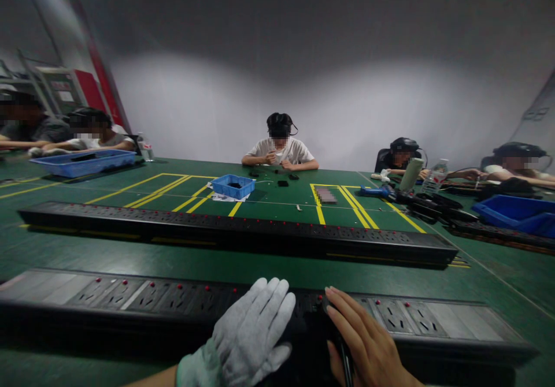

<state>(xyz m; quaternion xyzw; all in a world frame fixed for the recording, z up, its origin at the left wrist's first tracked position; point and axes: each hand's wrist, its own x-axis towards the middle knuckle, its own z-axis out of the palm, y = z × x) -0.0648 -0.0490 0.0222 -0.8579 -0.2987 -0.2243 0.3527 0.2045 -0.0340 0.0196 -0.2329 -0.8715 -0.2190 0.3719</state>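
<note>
Worktop (pixel 143 257), green and yellow-lined, carries the things before us. At far left sits a long, shallow blue plastic tray (pixel 82 166), close to a co-worker in a pale top (pixel 115 140), presumably placed for that person's reach. From that side, the nearer long, dark-grey, red-dotted socket strip (pixel 193 301) runs across in front of us, likely laid crosswise so both our hands can reach its face. A similar black strip (pixel 243 231) lies beyond it, and past that a small blue plastic bin (pixel 234 186). Our left hand (pixel 255 332), gloved in pale grey, lies flat with fingers stretched, grasping nothing we can see, perhaps to steady the nearer strip. Our bare right hand (pixel 366 341) bends against a slim black object (pixel 346 364); whether it grips this, we cannot tell. Farther right rests a deep-blue plastic tray (pixel 515 216), well apart from our hands.
</note>
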